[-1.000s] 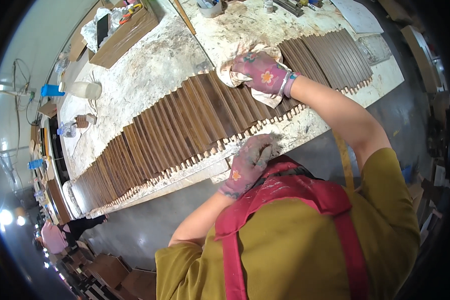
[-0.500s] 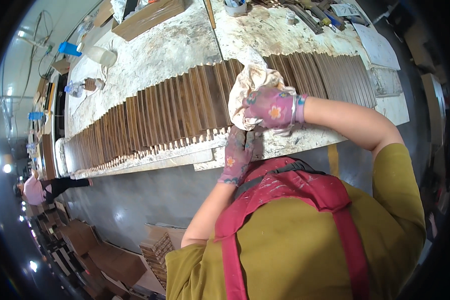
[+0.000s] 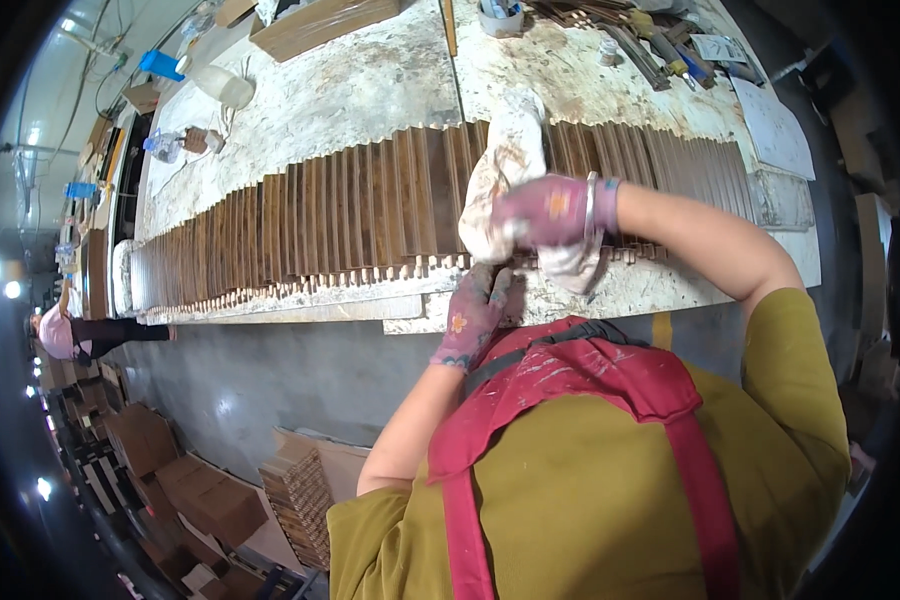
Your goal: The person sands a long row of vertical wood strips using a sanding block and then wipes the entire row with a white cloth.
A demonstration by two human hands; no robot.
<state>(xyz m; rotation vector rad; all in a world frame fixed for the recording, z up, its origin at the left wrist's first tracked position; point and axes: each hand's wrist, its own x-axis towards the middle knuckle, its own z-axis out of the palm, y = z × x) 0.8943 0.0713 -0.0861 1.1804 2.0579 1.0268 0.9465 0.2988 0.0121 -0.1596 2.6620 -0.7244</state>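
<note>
Row of wood slats (image 3: 370, 215) runs along bench (image 3: 350, 95) near edge, bare top behind. Left hand (image 3: 473, 315), fingers curled at bench lip w/ slat ends, grip unclear. Right hand (image 3: 542, 212) closed on rag (image 3: 510, 160), over slats. Tools (image 3: 650, 45) far right corner.

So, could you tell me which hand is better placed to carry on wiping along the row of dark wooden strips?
The right hand, probably: it grips the stained cloth, which lies on the wooden strips. The left hand has no cloth and rests at the bench's near edge.
</note>
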